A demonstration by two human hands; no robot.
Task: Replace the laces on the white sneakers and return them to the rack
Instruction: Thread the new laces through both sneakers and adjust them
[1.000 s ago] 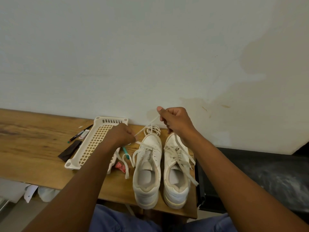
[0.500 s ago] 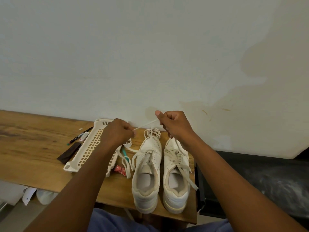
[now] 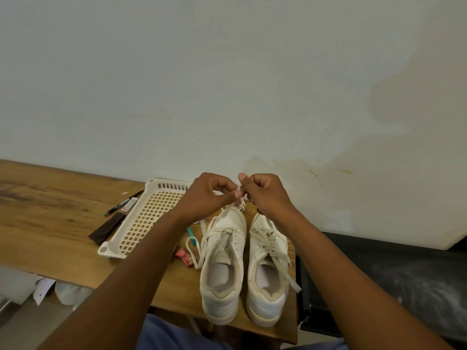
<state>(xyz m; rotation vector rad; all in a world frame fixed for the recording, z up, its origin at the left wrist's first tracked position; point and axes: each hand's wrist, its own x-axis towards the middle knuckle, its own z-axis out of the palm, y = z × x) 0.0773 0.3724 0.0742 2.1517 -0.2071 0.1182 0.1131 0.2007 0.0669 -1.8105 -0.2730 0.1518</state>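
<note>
soft even indoor light, kinda dim and greenish, no glare anywhere, faint shadow of the hands on the wall [image 3: 227, 72], wide-angle bend along the table [image 3: 50, 218] edge, forearms a bit soft up close, centre reasonably sharp

Bare surface [image 3: 50, 218] lies open at the far left. Toward the right, a pen [image 3: 125, 202], a dark strip [image 3: 107, 228] and a lattice tray [image 3: 146, 218] crowd it; two sneakers [image 3: 225, 263] fill the right end, with the wall [image 3: 227, 84] close behind.
</note>
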